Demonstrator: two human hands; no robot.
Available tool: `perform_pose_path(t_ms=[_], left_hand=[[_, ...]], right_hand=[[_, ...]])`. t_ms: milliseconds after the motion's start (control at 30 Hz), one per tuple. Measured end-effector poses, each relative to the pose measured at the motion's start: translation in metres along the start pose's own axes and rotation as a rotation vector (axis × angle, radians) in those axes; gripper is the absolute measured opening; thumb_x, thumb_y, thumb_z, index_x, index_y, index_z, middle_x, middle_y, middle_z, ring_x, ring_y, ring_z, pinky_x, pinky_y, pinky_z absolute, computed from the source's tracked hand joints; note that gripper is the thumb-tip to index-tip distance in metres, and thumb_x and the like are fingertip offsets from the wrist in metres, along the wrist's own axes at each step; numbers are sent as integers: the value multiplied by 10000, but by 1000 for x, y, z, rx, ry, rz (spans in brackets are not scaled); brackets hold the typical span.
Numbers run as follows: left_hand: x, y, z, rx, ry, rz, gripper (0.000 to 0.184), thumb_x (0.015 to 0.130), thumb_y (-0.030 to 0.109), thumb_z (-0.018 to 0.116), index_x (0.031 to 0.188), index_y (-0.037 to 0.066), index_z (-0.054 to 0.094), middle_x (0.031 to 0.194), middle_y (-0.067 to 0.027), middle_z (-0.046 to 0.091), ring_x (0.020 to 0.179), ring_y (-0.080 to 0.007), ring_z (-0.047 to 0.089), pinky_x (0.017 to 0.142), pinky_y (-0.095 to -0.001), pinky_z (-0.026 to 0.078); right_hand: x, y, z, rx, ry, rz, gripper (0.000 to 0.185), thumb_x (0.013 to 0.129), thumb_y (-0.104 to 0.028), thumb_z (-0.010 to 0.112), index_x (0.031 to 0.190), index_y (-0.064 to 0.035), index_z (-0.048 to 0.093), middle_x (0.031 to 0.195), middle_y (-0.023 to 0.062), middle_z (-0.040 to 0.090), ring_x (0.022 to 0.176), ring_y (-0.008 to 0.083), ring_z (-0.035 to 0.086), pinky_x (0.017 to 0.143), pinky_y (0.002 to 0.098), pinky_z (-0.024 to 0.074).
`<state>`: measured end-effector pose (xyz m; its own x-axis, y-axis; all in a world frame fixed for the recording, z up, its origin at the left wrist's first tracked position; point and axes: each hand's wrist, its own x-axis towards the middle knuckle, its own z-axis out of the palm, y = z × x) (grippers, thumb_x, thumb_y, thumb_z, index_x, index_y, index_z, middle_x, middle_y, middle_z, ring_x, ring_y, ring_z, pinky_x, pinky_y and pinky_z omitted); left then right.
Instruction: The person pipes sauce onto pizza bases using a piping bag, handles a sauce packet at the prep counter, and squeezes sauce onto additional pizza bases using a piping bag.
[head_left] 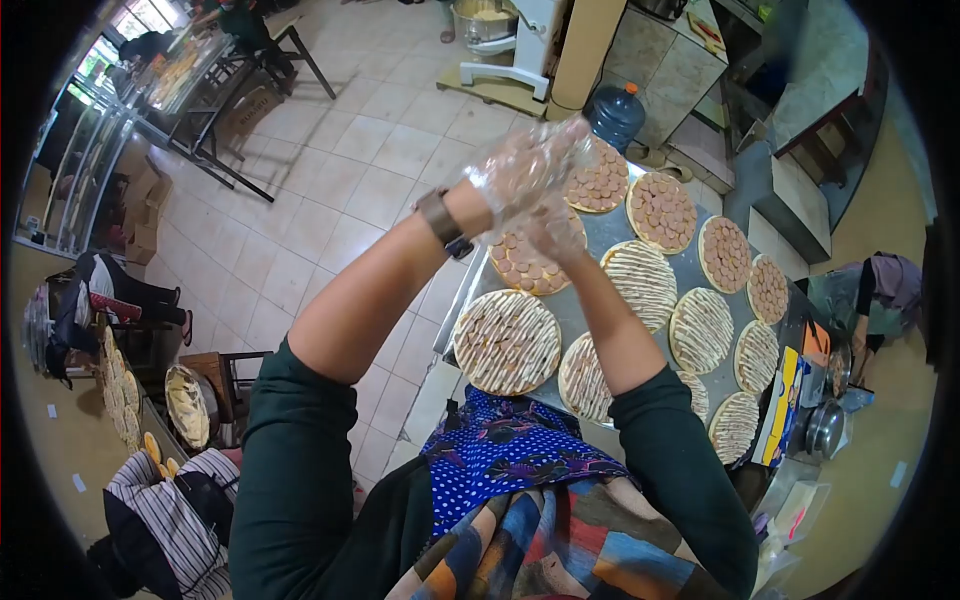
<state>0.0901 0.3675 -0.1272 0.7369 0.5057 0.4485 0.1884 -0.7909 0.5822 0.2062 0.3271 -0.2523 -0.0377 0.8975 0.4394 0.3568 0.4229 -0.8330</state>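
Note:
My left hand [530, 165], with a watch on its wrist, is stretched out in a clear plastic glove above the metal table [612, 222]. Just below it is my right hand [556, 232], close to the loose plastic; its fingers are blurred and partly covered. Beneath the hands lies a round pizza [515, 262] topped with brown sausage slices, partly hidden. Nearest to my body is a pizza with white sauce stripes [507, 342]. More sausage-topped pizzas, such as this pizza [662, 212], fill the far side, and several striped ones the near side.
A blue water jug [615, 115] stands beyond the table, near a mixer [515, 50]. Bowls [826, 428] and a yellow-and-blue box [778, 410] are at the right. People work at the left and right edges. A large bowl [188, 405] stands at the left.

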Motion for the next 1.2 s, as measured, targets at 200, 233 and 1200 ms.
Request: perform_pose_path(t_ms=[200,233,1200], left_hand=[[42,-35,9,145,-10,9,440,834,82,462,1257,125,348,846,-88,537,682,-214,502,627,-297,444],[52,-38,7,56,-116,-91,353,851,89,429,1200,102,383,782,-77,511,644,-204,480,597,-306,426],[67,-124,52,-449,53,-286,487,867,434,379,649,35,553,569,-59,510,523,-163,457,554,-312,409]], right_hand=[[31,35,-24,156,-65,215,175,714,-105,658,865,-42,598,852,24,593,785,123,542,681,262,437],[35,39,-25,245,-42,248,178,712,-108,664,862,-39,596,836,14,591,770,118,543,667,260,436],[56,139,19,747,339,472,207,657,19,610,847,-29,543,704,31,550,582,129,543,482,232,440]])
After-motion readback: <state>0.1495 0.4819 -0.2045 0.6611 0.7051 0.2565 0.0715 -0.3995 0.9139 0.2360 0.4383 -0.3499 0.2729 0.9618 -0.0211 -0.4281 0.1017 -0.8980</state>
